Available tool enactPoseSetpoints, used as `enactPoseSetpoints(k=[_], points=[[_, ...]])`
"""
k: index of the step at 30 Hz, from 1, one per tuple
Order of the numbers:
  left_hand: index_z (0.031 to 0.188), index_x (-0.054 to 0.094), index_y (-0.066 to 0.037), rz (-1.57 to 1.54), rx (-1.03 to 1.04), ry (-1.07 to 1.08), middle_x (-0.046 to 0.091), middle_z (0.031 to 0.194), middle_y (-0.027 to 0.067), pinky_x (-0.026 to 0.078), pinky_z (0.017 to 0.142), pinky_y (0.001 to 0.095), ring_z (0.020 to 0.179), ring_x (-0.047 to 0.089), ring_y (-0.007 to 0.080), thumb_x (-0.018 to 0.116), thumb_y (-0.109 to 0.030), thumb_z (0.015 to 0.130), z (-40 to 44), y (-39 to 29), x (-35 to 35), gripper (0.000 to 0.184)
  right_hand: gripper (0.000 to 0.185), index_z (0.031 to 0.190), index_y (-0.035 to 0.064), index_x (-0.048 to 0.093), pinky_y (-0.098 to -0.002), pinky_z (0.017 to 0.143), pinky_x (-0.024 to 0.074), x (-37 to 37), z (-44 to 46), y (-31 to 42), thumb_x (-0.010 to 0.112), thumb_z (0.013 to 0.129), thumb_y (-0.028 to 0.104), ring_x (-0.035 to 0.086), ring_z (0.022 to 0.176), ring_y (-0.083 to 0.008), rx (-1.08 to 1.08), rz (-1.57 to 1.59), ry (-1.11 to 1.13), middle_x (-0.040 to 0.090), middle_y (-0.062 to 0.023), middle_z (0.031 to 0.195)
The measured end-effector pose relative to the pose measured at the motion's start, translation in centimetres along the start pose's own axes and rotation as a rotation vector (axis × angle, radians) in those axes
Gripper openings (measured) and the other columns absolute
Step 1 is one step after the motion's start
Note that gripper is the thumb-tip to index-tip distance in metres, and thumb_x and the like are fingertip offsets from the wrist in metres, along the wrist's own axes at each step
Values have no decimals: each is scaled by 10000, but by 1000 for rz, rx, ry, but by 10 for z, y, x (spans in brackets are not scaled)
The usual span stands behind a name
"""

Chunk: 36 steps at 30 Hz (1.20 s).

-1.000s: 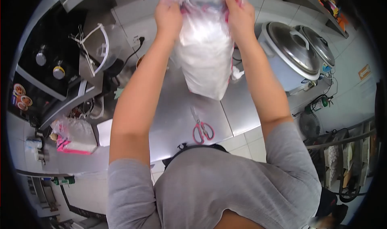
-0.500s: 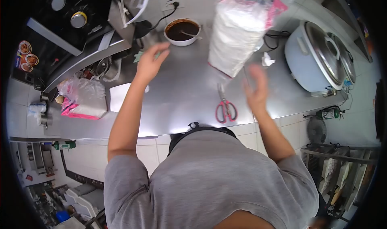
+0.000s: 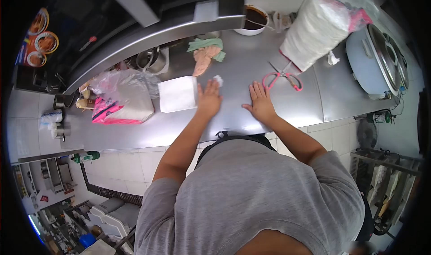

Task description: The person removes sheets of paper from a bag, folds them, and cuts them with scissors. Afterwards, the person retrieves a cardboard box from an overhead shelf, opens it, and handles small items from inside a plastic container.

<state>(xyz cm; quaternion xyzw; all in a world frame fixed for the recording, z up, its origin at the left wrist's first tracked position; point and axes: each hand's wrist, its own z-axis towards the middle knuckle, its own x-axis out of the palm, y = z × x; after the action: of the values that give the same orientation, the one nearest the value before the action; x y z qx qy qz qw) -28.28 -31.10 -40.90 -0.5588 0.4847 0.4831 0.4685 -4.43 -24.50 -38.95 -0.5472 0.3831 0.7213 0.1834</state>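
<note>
Both palms rest on the steel counter (image 3: 233, 113). My left hand (image 3: 209, 100) lies flat with fingers stretched forward, beside the right edge of a white stack of napkins or paper (image 3: 178, 94). A small crumpled white tissue (image 3: 218, 80) sits by its fingertips. Spread flat and holding nothing, my right hand (image 3: 261, 101) has its fingertips close to the pink-handled scissors (image 3: 294, 80). The scissors lie with their blades apart, pointing toward a tall plastic-wrapped white pack (image 3: 316, 30). Whether the fingers touch the scissors' handle, I cannot tell.
A white bowl of dark sauce (image 3: 255, 21) stands at the back, with a utensil in it. Green and peach cloths (image 3: 206, 53) lie behind my left hand. An opened pink-and-white plastic bag (image 3: 128, 102) sits left. A large lidded cooker (image 3: 366, 62) stands right.
My hands have come down from above the counter and now lie flat on it. The view has swung left, showing more of the black appliance and the cloths.
</note>
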Motion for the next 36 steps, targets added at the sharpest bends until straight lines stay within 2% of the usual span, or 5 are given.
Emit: enactPoseSetpoints(k=[6,11,16,24,36], points=[[1401,401,-103,-370,-36,-239,331,1485,128,132,1136,536,1397,247,313,659,-289,813,-37,52,-47,668,801,1406,1,341,-536,1115,195,-13,-8,60,653,815,444,228,1402,-355,173,-5,148,255,-231,1495],[1170,610,-83,-384,-4,-110,505,1317,128,315,1077,452,1277,416,326,693,-140,700,-85,129,-43,480,724,1381,39,389,-562,1088,224,45,63,66,636,825,432,276,1372,-327,-313,-32,195,305,-183,1469],[970,695,-36,-457,1,-237,655,1113,143,475,913,381,1057,600,324,670,-158,792,-77,136,-41,217,645,1333,31,442,-512,1090,266,14,138,66,659,824,362,322,1348,-332,40,-95,-150,357,-176,1447],[952,703,4,-849,-201,-192,709,973,121,495,795,296,865,663,222,703,-175,817,-69,146,-35,224,493,1248,57,547,-401,975,422,23,61,80,684,797,204,511,1156,-363,-94,429,-10,545,-189,1247],[923,697,-10,-1162,-481,-96,642,780,7,447,660,230,714,566,89,640,-132,861,-64,154,-27,149,383,1143,17,624,-339,874,484,16,23,94,689,799,172,623,993,-256,372,775,82,635,-172,1106]])
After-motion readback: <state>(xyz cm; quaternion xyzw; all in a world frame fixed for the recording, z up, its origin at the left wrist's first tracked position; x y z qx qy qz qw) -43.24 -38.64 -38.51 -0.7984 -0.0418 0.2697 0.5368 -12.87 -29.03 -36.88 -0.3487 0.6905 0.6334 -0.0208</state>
